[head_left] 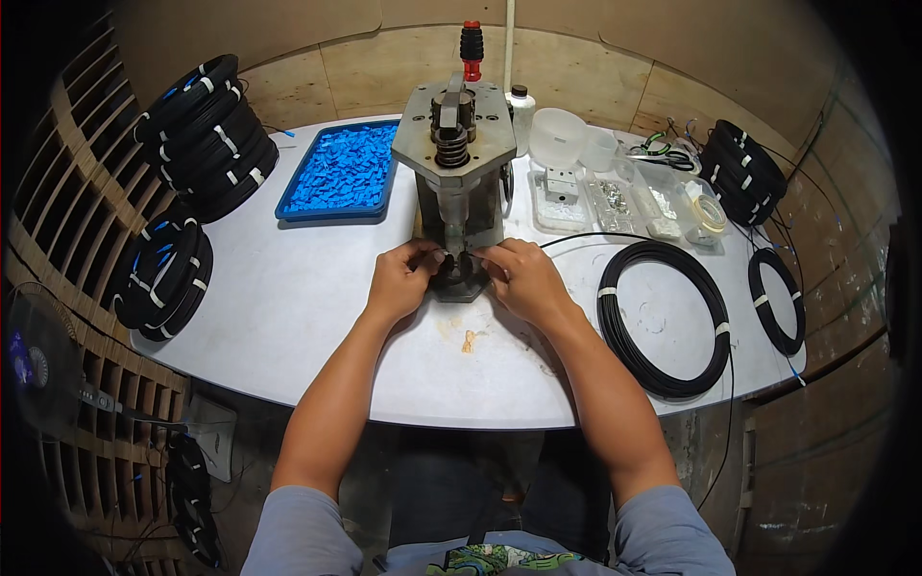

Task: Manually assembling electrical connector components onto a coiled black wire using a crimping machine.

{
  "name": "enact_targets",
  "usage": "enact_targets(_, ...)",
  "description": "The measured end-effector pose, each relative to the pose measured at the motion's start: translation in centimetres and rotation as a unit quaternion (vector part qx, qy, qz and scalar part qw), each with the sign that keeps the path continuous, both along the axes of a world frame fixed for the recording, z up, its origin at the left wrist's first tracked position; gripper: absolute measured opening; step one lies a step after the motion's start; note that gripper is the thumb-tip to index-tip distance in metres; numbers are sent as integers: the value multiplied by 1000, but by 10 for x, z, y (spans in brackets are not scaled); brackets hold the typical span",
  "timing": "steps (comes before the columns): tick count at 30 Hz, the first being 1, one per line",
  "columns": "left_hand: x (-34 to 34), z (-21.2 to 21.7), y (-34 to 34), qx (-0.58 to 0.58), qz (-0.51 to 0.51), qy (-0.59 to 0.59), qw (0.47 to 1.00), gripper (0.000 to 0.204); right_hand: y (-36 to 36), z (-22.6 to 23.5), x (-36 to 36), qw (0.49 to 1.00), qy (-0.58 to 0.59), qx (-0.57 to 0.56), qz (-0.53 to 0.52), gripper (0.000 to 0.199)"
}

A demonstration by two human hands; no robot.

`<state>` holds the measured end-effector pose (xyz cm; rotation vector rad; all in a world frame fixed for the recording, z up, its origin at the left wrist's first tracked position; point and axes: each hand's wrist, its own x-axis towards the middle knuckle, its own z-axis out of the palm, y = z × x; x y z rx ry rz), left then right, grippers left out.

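A grey metal bench press point(456, 182) stands in front of me, with a coiled spring and a slotted steel top. Both my hands meet at its lower working point. My left hand point(406, 276) is closed in a pinch at the left side of the tooling; what its fingertips hold is too small to make out. From the other side, my right hand point(526, 278) pinches the end of a black cable. That cable runs behind the hand to a large black cable coil point(603, 317), bound with white ties, lying flat on the right.
A blue tray point(331, 219) of small blue pieces sits left of the press. Tied black coils point(216, 144) are stacked farther left. Right of the press stand a white bottle point(521, 120), clear tubs point(559, 139) and small-parts boxes point(615, 206). More coils point(744, 173) lie beyond.
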<state>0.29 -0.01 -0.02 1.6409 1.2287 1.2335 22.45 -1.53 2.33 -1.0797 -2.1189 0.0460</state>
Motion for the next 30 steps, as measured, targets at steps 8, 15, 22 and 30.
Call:
enact_targets(8,0,-1,0,1,-1,-11,1000,20,-1,0,-1,1000,8,9,2,23)
enact_targets(15,0,-1,1,-9,-6,11,1000,16,-1,0,0,1000,9,3,0,23)
enact_targets(22,0,-2,1,5,4,-3,1000,20,-2,2,-2,1000,14,9,0,25)
enact_targets(30,1,1,-1,2,1,-1,1000,19,0,0,1,1000,1,-9,-1,25)
